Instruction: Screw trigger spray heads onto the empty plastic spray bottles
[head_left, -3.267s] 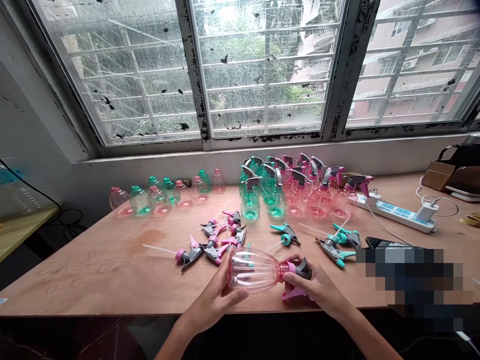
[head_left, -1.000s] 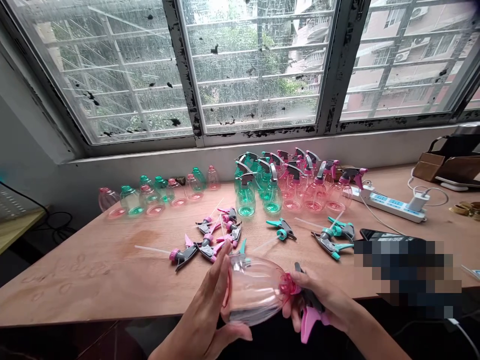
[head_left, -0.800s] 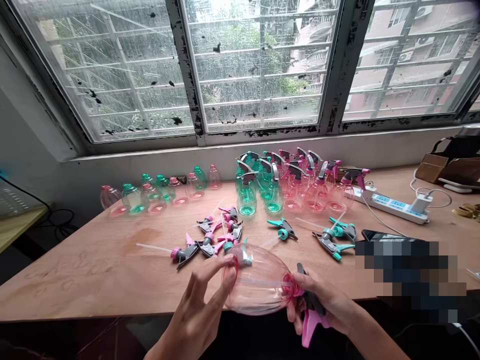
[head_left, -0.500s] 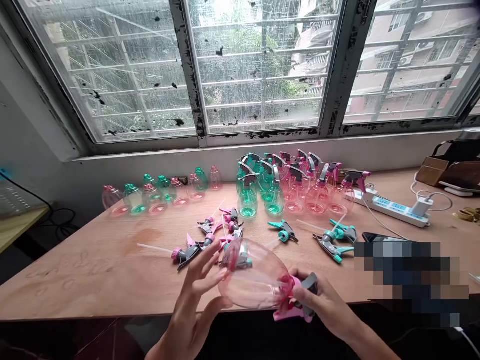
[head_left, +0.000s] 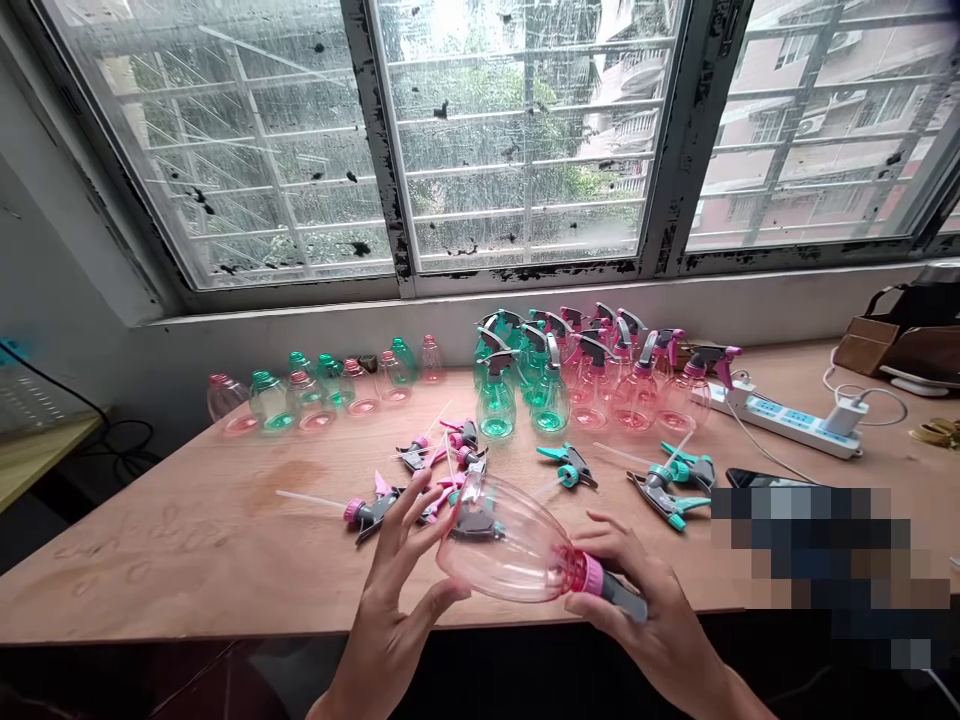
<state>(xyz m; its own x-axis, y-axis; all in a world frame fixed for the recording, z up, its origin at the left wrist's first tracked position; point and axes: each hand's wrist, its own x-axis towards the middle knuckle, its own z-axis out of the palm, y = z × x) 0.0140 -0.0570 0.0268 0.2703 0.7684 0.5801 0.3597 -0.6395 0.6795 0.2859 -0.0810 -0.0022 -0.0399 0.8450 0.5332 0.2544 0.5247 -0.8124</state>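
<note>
A clear pink spray bottle lies sideways in the air above the table's front edge, its base towards the left. My left hand cups the base between thumb and spread fingers. Around the neck end is my right hand, thumb below and fingers above the pink collar, in a loose grip. The grey part of the spray head points into the right palm. Behind the bottle lie loose pink-and-grey trigger heads, partly seen through it. Green-and-grey trigger heads lie to the right.
Several headless pink and green bottles stand at the back left. Bottles with spray heads are grouped at the back centre. A power strip, a phone and a brown bag are on the right of the wooden table.
The bottle has turned about its length, so the pink trigger that hung below is out of sight. My right fingers have loosened and spread. My left hand stays at the base.
</note>
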